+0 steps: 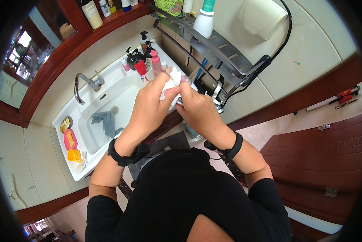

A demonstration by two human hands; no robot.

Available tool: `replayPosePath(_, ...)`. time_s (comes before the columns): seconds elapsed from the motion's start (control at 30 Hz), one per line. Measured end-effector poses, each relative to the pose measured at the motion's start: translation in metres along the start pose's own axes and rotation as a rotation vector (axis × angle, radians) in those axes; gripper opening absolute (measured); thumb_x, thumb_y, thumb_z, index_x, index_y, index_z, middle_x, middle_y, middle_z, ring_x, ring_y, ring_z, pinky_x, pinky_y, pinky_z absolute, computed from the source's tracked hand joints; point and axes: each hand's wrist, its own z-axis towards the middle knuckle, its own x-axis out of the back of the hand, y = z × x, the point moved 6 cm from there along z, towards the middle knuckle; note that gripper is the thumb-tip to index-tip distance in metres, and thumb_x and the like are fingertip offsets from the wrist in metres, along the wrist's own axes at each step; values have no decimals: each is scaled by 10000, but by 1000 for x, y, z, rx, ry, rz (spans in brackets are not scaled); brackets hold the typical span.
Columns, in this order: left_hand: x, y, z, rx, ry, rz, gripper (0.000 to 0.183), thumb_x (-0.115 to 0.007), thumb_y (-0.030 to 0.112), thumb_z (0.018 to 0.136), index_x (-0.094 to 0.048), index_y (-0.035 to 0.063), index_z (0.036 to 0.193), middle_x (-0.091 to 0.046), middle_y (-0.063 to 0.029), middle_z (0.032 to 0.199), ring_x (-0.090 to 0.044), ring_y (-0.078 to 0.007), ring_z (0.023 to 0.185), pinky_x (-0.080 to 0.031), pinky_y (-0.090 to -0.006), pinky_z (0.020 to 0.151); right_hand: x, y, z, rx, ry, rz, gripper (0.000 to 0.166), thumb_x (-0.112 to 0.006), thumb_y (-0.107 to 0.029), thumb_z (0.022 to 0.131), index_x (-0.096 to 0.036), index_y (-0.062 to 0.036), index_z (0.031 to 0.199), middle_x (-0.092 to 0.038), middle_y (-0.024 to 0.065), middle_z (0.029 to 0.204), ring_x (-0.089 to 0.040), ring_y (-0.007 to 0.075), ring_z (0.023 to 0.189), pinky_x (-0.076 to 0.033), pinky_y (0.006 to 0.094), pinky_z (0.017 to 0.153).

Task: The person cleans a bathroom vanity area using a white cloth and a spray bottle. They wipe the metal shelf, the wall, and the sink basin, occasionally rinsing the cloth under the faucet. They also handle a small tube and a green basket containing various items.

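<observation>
Both hands meet above the right end of a white washbasin [125, 93]. My left hand [150, 103] grips a crumpled white tissue [175, 76], which sticks up past the thumb and fingers. Pressed against the same tissue, my right hand [197, 107] has its fingers curled in and its thumb touching near the left thumb. A small greyish thing shows between the hands, mostly covered by fingers, so I cannot tell what it is. Just beyond the hands stand a pink pump bottle [156, 62], a red tube [139, 67] and several dark pump bottles [131, 59].
A chrome faucet [94, 83] rises at the basin's back; a grey cloth [106, 121] lies inside. A pink soap dish [69, 139] and yellow cup [74, 155] sit on the left rim. At upper right, a metal rack [226, 57] juts from the wall, holding a white bottle [204, 24].
</observation>
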Motion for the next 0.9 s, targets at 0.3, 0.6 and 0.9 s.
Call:
replayPosePath(0.3,4,-14,2,42,-443,-557,274,-585,179,1048,-588,27,1276,-626,0,1127,-540,-73,1023,-462,-264,890,-3,6,-6,-33,-280,159,438,-791,-88,812,-435,-6,1053,-682,226,808,-681,443,749,-536,472,593)
replayPosePath(0.6,23,-10,3,-93,-580,-381,266,-587,175,1042,-611,11,1251,-665,-61,1073,-591,-138,977,-484,-311,895,8,-15,3,-121,-463,648,599,-831,-117,793,-519,49,1277,-713,200,1046,-711,264,986,-533,364,875)
replayPosePath(0.9,39,0,5,-260,-680,-143,285,-612,141,1000,-612,3,1249,-680,-144,987,-640,-291,845,-500,-374,785,-7,-13,-2,-234,-703,1065,759,-873,-77,725,-528,22,1393,-647,105,1303,-591,154,1213,-468,311,1037)
